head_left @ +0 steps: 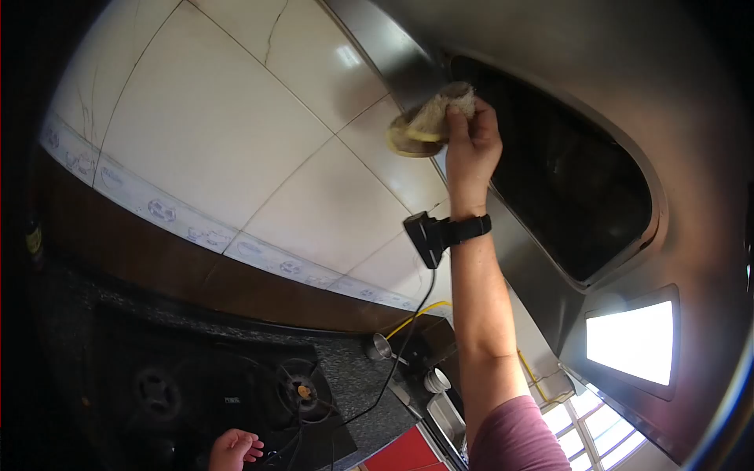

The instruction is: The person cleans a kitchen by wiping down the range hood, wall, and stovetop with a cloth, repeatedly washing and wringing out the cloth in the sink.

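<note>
My right hand (474, 149) is raised at the lower edge of the stainless steel range hood (699, 149). Between its thumb and fingers is a worn, folded sponge (424, 125), grimy beige with yellow edges. The sponge overlaps the hood's metal rim and the tiled wall in this view. A black strap device (440, 234) with a cable sits on the right wrist. Low in the picture, my left hand (234, 450) hovers over the front of the black gas stove (228, 369). Its fingers are loosely bent, with nothing seen in them.
Cracked white tiles (228, 118) cover the wall behind the stove. A small metal pot (378, 346) and stacked white bowls (437, 381) stand on the counter near the sink (446, 416). The hood's lamp (631, 343) is bright. A yellow hose (416, 314) runs along the wall.
</note>
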Demonstrator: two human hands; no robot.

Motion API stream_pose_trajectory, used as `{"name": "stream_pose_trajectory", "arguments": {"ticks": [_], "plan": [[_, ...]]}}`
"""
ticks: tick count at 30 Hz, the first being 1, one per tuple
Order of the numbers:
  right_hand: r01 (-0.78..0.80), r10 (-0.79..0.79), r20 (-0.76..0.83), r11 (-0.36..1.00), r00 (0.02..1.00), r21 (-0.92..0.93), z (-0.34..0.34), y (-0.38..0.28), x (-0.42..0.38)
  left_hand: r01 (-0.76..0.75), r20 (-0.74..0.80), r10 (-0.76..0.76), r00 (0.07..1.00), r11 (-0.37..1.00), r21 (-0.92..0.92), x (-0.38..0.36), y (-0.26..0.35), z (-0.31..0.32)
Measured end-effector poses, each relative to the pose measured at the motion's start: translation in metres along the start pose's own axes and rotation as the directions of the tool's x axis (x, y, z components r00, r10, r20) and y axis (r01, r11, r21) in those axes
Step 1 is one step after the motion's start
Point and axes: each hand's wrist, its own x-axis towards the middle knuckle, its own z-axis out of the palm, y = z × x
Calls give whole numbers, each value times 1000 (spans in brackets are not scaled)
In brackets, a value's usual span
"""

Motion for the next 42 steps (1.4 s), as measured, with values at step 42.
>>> {"name": "stream_pose_trajectory", "arguments": {"ticks": [42], "plan": [[-32, 323, -395, 807, 860, 590, -105, -7, -130, -26, 2, 26, 1000, 1000, -13, -21, 13, 22]]}}
